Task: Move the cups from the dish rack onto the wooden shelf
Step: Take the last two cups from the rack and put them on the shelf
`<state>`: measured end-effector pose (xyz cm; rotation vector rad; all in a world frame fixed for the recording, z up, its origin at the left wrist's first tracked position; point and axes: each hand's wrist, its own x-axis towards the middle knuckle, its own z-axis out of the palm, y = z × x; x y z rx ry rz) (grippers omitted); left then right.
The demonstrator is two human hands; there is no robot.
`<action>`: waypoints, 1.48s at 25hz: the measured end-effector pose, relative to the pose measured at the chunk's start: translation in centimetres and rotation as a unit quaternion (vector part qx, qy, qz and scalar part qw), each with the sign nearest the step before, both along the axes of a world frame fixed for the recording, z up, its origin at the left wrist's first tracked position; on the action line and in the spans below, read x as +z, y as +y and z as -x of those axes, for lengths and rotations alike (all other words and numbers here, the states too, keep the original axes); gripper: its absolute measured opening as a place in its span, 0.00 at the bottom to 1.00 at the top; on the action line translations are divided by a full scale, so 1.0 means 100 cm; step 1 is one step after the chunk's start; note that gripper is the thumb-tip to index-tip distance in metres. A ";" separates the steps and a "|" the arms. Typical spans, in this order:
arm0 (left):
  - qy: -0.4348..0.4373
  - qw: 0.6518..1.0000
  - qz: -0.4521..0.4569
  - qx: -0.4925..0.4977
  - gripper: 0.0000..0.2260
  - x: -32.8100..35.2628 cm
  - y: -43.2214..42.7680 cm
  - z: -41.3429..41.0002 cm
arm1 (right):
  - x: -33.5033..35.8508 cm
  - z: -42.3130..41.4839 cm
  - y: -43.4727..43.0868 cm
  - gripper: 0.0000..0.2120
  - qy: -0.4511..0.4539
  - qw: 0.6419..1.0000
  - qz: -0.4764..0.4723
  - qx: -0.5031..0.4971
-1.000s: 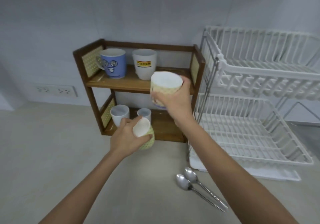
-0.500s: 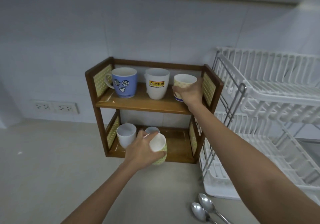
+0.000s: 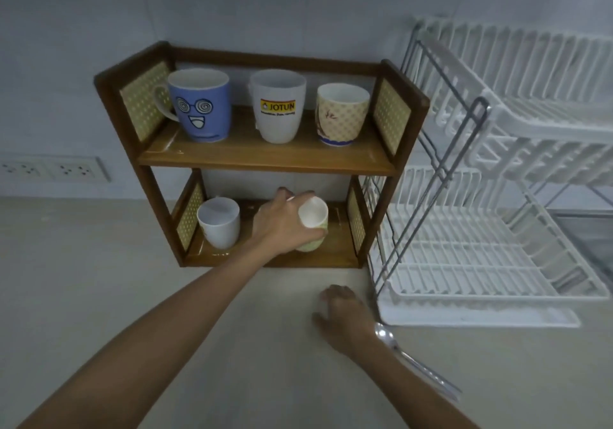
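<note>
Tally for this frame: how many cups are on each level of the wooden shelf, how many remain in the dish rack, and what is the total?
Top level: 3 (blue face mug, white JOTUN mug, patterned cup)
Bottom level: 2 visible (white cup, green cup held by the left hand); anything behind the hand is hidden
Dish rack: 0
Total: 5

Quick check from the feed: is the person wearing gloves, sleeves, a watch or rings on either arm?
Nothing that shows. The left hand and right hand are bare, with no gloves, and no rings or watch can be seen. Both forearms are uncovered up to the frame's edge, so no sleeve is in view. No markings or bands appear at the wrists.
</note>
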<state>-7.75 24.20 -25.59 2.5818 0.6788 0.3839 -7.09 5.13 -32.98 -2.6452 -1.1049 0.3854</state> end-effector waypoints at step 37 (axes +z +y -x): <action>0.043 0.988 -0.148 0.012 0.31 0.223 0.138 0.060 | 0.291 -0.055 0.123 0.15 -0.099 0.974 -0.159 0.129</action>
